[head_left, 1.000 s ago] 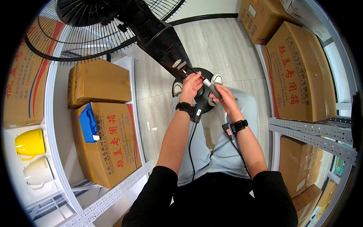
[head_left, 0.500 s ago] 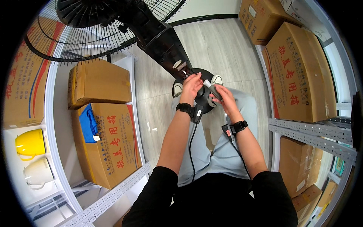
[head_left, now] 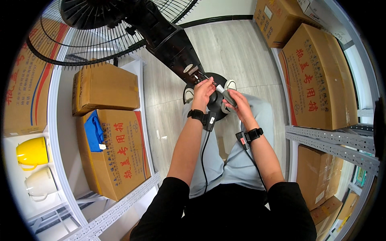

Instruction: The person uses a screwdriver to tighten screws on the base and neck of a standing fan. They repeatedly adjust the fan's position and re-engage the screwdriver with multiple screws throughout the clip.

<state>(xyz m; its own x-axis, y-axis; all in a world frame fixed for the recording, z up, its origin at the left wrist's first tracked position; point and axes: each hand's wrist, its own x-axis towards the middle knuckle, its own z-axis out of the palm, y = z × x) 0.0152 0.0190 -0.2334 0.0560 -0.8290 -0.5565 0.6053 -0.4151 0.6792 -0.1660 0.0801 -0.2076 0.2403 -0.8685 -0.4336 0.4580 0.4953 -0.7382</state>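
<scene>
Presumably light and stiff, the grey-handled tool (head_left: 225, 93) is aptly gripped by its handle (head_left: 229, 99) in the curled right hand (head_left: 240, 105), the half-curled left hand (head_left: 203, 93)'s hold being unclear.

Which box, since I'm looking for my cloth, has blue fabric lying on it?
The box right of the yellow mug; only it bears the blue cloth, the other visible boxes none.

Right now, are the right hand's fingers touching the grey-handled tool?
Touching: the head view shows the right fingers gripping the tool's grey handle, with no gap between them.
</scene>
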